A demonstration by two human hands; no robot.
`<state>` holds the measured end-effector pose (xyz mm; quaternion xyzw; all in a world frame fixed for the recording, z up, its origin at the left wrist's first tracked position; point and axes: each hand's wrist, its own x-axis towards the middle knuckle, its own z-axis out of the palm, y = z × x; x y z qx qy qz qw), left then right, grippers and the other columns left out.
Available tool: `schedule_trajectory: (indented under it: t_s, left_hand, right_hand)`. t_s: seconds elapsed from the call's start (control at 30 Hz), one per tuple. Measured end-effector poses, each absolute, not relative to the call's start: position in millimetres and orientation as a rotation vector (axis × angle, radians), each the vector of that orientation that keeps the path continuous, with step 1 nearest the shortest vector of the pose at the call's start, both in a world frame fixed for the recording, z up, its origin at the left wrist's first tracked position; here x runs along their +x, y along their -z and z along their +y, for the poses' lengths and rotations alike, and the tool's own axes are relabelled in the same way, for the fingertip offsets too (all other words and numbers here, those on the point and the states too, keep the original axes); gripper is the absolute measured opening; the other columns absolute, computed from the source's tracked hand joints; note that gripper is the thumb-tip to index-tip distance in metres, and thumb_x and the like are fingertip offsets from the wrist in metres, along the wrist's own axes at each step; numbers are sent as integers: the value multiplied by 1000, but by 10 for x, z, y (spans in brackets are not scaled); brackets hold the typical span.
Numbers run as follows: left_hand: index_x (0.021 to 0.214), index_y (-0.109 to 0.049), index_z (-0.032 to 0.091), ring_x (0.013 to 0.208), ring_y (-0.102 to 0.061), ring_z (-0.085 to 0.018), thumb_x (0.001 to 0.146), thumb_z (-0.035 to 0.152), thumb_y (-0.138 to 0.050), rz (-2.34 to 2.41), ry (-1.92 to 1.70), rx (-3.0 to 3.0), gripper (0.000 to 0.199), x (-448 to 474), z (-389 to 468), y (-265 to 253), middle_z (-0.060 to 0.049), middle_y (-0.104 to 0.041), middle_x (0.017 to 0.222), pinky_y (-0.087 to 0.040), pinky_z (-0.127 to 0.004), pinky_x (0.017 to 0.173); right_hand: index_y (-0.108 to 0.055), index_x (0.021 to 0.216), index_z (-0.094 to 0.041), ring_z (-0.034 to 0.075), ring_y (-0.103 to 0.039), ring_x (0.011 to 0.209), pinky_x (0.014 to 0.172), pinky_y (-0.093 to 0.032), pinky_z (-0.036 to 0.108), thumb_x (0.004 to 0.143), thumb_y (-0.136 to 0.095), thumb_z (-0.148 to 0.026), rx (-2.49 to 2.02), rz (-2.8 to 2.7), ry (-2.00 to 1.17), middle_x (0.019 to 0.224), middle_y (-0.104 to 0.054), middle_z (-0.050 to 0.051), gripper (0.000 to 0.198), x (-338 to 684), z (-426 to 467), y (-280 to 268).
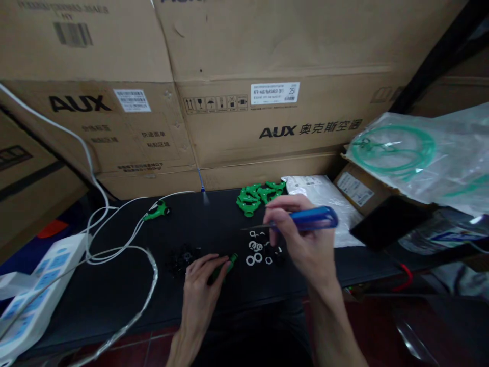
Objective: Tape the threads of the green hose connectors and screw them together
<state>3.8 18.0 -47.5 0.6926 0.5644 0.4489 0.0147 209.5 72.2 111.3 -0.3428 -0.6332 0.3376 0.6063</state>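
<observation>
My right hand grips a screwdriver with a blue handle; its thin shaft points left over the black table. My left hand is closed around a small green plastic part, mostly covered by the fingers. Between the hands lie several white rings, with small black pieces partly hidden under my right hand. Left of my left hand sits a heap of black parts. Several green plastic parts are piled farther back.
A single green part lies near white cables at left. A power strip is at the left edge. Large cardboard boxes wall off the back. A white plastic package and bagged green tubing are at right.
</observation>
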Motion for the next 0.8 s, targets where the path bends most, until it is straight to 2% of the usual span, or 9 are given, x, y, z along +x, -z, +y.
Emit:
schedule_trajectory:
  t_s: [0.07,0.1,0.13,0.2,0.27,0.33,0.47,0.6,0.8]
  left_hand:
    - [106,-76,29,100,-72,-25,96,33,-70,1788,-1386,2152,13,66,189,480,2,-80,101,-50,-44,90]
    - [106,-76,29,101,-71,-25,96,33,-70,1798,-1373,2152,12,80,193,480,2,-80,101,-49,-45,91]
    - [106,-76,29,101,-71,-26,96,33,-71,1805,-1362,2154,12,92,196,479,3,-80,101,-48,-45,92]
    - [105,-75,29,101,-70,-26,95,30,-72,1818,-1345,2152,11,114,200,465,3,-81,100,-46,-45,93]
    - [104,-75,29,101,-70,-25,93,28,-74,1830,-1338,2139,11,138,202,443,3,-80,99,-45,-45,94]
    - [104,-75,28,100,-70,-25,92,26,-75,1844,-1338,2120,12,167,203,417,3,-80,100,-44,-43,94]
    - [104,-75,27,99,-70,-24,91,22,-76,1890,-1323,2100,14,238,209,372,2,-80,100,-44,-43,95]
    - [101,-75,26,99,-70,-23,89,20,-79,1920,-1287,2113,14,288,229,343,3,-80,98,-43,-42,95]
    - [99,-75,25,96,-69,-22,88,20,-80,1937,-1270,2142,13,289,248,315,3,-80,94,-43,-40,94]
  right_hand:
    - [-69,101,-25,9,-67,62,61,-53,22,96,-69,-28,-889,-1536,-592,87,-71,-3,6,2460,647,-958]
    - [-70,101,-25,12,-71,77,72,-55,24,95,-71,-26,-956,-1597,-451,92,-72,-1,6,2654,622,-845]
    - [-71,101,-25,15,-71,93,86,-55,28,95,-70,-24,-1013,-1672,-339,100,-72,2,6,2849,607,-711]
    - [-69,107,-24,19,-69,106,95,-54,33,97,-66,-21,-1100,-1869,-152,112,-70,6,11,3222,605,-390]
    - [-68,114,-24,22,-68,111,95,-55,36,98,-61,-19,-1176,-2016,-9,122,-66,10,18,3543,627,-41]
    - [-67,114,-22,24,-70,109,91,-57,37,98,-56,-18,-1218,-2063,12,122,-66,13,20,3794,654,283]
    - [-66,124,-20,31,-67,120,96,-59,43,90,-49,-11,-1326,-2159,-1,135,-62,17,39,4109,719,700]
    - [-66,129,-20,34,-63,129,104,-57,46,81,-47,-9,-1416,-2201,-41,147,-55,16,52,4257,838,835]
    - [-64,131,-19,31,-61,133,115,-49,48,86,-41,-9,-1439,-2193,-115,149,-58,14,52,4282,919,892]
